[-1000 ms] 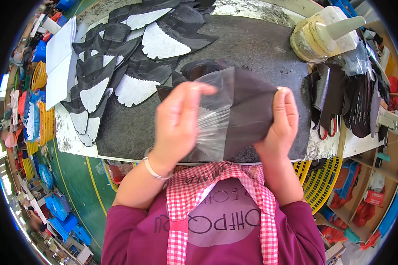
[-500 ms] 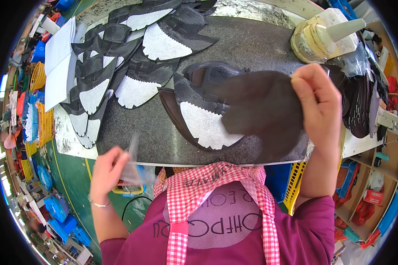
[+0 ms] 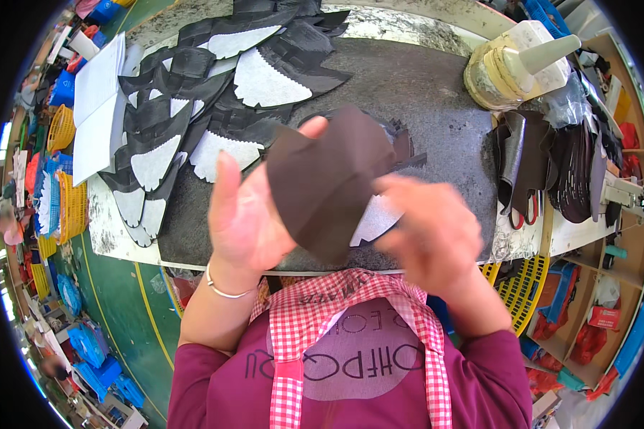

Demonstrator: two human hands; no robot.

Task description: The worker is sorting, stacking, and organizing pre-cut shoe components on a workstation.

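A dark brown shoe-upper piece [image 3: 329, 186] is held up above the work table, bent along its middle. My left hand [image 3: 247, 214] supports it from behind and below, fingertips showing past its top edge and thumb standing apart at its left. At its right side is my right hand [image 3: 436, 232], smeared by motion, with curled fingers close to the edge; whether they grip it cannot be made out. Behind the held piece, mostly hidden, lie black pieces with a white toothed-edge backing [image 3: 378, 220] on the dark mat [image 3: 436, 93].
Overlapping black pieces with white backings [image 3: 272, 79] cover the mat's left part, beside white paper sheets [image 3: 96, 111]. At the back right stands a glue-stained bottle with a long nozzle [image 3: 515, 64]. Stacked dark pieces [image 3: 576, 171] and red-handled scissors [image 3: 526, 212] lie along the right.
My left hand has let go of a clear plastic sheet and come up under the brown piece. The piece and my right hand have moved left toward the middle.
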